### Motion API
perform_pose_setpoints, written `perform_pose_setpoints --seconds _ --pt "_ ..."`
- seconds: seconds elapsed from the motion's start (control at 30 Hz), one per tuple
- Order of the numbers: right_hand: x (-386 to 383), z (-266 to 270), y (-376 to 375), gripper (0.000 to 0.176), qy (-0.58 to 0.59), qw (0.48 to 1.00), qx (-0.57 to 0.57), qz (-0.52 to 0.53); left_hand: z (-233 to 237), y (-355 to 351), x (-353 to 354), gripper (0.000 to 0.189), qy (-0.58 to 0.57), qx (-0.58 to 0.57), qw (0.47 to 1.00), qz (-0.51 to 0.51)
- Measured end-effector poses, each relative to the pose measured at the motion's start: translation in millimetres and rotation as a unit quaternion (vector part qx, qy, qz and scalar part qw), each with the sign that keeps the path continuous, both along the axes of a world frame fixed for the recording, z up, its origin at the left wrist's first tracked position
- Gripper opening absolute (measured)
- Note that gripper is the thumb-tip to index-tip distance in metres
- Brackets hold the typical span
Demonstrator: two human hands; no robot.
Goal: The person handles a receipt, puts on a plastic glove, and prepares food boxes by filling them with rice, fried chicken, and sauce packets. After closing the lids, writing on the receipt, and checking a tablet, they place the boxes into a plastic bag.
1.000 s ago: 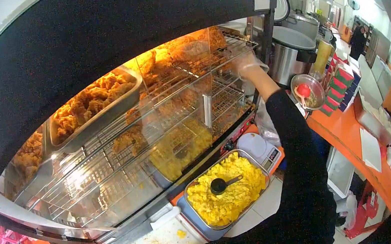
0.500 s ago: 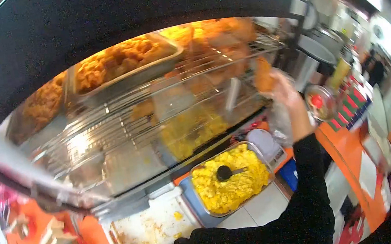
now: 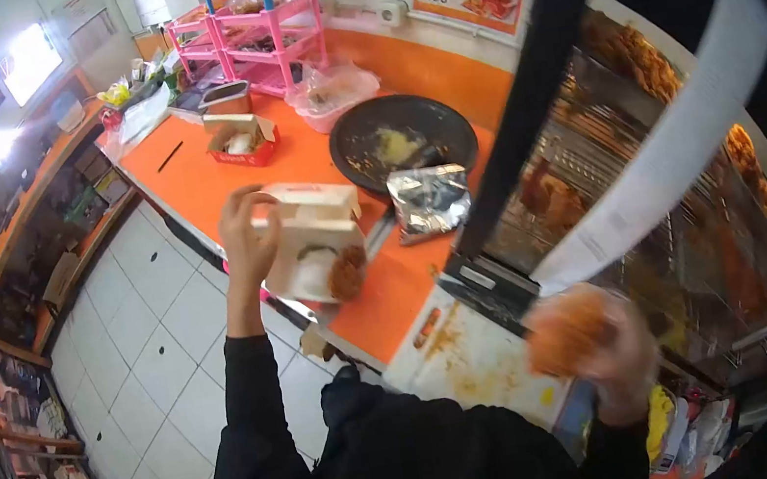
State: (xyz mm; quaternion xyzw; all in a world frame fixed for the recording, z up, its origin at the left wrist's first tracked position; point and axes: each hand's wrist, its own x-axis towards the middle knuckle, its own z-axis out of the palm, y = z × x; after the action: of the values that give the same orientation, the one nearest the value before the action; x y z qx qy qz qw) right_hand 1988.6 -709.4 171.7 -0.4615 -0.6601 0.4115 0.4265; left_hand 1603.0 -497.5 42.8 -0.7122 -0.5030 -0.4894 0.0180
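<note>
My left hand [image 3: 249, 235] has its thumb and fingers at the left edge of an open cardboard takeaway box [image 3: 284, 272], by the orange counter's front edge. In that box lie white rice [image 3: 314, 272] and a piece of fried chicken [image 3: 347, 273]. My right hand [image 3: 617, 343], in a clear plastic glove and blurred by motion, is closed round another fried chicken piece [image 3: 566, 331]. It is over the cutting board's right side, in front of the glass food warmer [image 3: 579, 151]. A second open box [image 3: 241, 147], red outside and with rice in it, stands further back.
On the orange counter [image 3: 164, 198] are a black pan [image 3: 355, 149], a foil packet [image 3: 432, 200] and a pink rack [image 3: 276, 52]. A stained white cutting board [image 3: 481, 364] lies beside the warmer. Tiled floor [image 3: 138, 355] and shelves [image 3: 29, 322] are on the left.
The view has swung left from the warmer to the counter. My right hand has come away from the warmer's racks with the fried chicken. My left hand is still at the box.
</note>
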Motion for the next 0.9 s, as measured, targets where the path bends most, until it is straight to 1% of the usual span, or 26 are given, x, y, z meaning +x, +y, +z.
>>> perform_pose_setpoints --seconds 0.03,0.07,0.1,0.13,0.17,0.2,0.23,0.27,0.3,0.33,0.37,0.4,0.47,0.53,0.57,0.63,0.67,0.7,0.77,0.8,0.83,0.87,0.9 --pt "-36.2 5.3 28.8 0.053 0.172 0.978 -0.107 0.053 0.0 22.3 -13.0 0.025 0.094 -0.013 0.995 -0.027" --pt "-51.2 -8.6 71.1 0.06 0.1 0.986 -0.105 0.088 0.9 46.7 -26.1 0.026 0.189 -0.025 0.98 -0.052" --pt "-66.2 -22.6 113.4 0.067 0.028 0.987 -0.096 0.124 0.2 72.1 -35.3 0.028 0.195 -0.024 0.977 -0.078" --pt "-90.8 -33.9 146.3 0.066 0.158 0.962 -0.158 0.156 -5.4 94.0 -39.7 0.03 0.2 -0.028 0.974 -0.105" --pt "-118.9 -37.3 171.9 0.069 0.237 0.941 -0.186 0.154 -11.5 112.5 -44.2 0.033 0.203 -0.036 0.969 -0.133" --pt "-139.4 -28.6 193.9 0.068 0.196 0.96 -0.147 0.137 -13.8 132.2 -49.9 0.033 0.182 -0.084 0.965 -0.169" --pt "-145.0 -49.9 231.2 0.065 0.171 0.962 -0.136 0.164 -14.7 152.3 -53.6 0.034 0.16 -0.131 0.957 -0.205" --pt "-157.9 -55.5 255.8 0.062 0.109 0.971 -0.136 0.162 -15.2 169.7 -55.2 0.035 0.139 -0.179 0.943 -0.242" --pt "-173.1 -58.6 276.8 0.059 0.048 0.977 -0.136 0.16 -12.7 186.6 -55.2 0.036 0.169 -0.244 0.927 -0.228" --pt "-183.0 -61.5 296.4 0.058 -0.069 0.981 -0.085 0.162 -8.0 203.6 -53.5 0.037 0.201 -0.306 0.906 -0.213" --pt "-191.1 -64.8 313.6 0.056 -0.183 0.969 -0.035 0.161 -6.7 217.5 -52.8 0.038 0.235 -0.366 0.878 -0.197" --pt "-198.5 -68.8 325.9 0.055 -0.293 0.943 0.013 0.156 -11.3 226.2 -51.4 0.038 0.222 -0.338 0.886 -0.227" --pt "-214.5 -75.6 342.2 0.052 -0.345 0.925 -0.001 0.16 -26.9 234.6 -45.2 0.036 0.19 -0.281 0.896 -0.288" --pt "-213.7 -84.4 354.2 0.051 -0.393 0.903 -0.007 0.175 -39.6 229.7 -52.4 0.033 0.18 -0.249 0.891 -0.334" --pt "-211.2 -81.5 356.4 0.051 -0.359 0.915 -0.021 0.181 -43.9 228.5 -58.4 0.031 0.177 -0.231 0.888 -0.355" --pt "-204.9 -73.1 353.3 0.05 -0.285 0.937 -0.053 0.194 -57.8 228.6 -69.8 0.027 0.212 -0.11 0.888 -0.393" --pt "-201.1 -70.7 350.8 0.052 -0.245 0.949 -0.029 0.194 -64.1 229.1 -71.1 0.026 0.21 -0.119 0.886 -0.395" --pt "-203.1 -67.0 347.5 0.052 -0.245 0.945 -0.044 0.21 -69.9 229.1 -72.3 0.025 0.207 -0.128 0.885 -0.397" --pt "-211.0 -53.2 343.3 0.053 -0.245 0.939 -0.062 0.235 -45.2 242.1 -63.8 0.025 0.179 -0.263 0.876 -0.363" --pt "-216.2 -61.7 347.6 0.047 -0.285 0.925 -0.023 0.251 -28.3 247.3 -58.7 0.024 0.186 -0.33 0.859 -0.344" --pt "-218.3 -77.6 353.4 0.044 -0.322 0.914 -0.017 0.246 -4.7 247.5 -52.5 0.024 0.192 -0.396 0.839 -0.321" --pt "-218.4 -99.0 359.8 0.041 -0.359 0.901 -0.013 0.241 7.0 248.6 -47.3 0.024 0.195 -0.46 0.814 -0.296" --pt "-219.1 -119.1 365.7 0.038 -0.395 0.887 -0.009 0.238 -1.1 256.7 -44.1 0.023 0.208 -0.407 0.832 -0.314"
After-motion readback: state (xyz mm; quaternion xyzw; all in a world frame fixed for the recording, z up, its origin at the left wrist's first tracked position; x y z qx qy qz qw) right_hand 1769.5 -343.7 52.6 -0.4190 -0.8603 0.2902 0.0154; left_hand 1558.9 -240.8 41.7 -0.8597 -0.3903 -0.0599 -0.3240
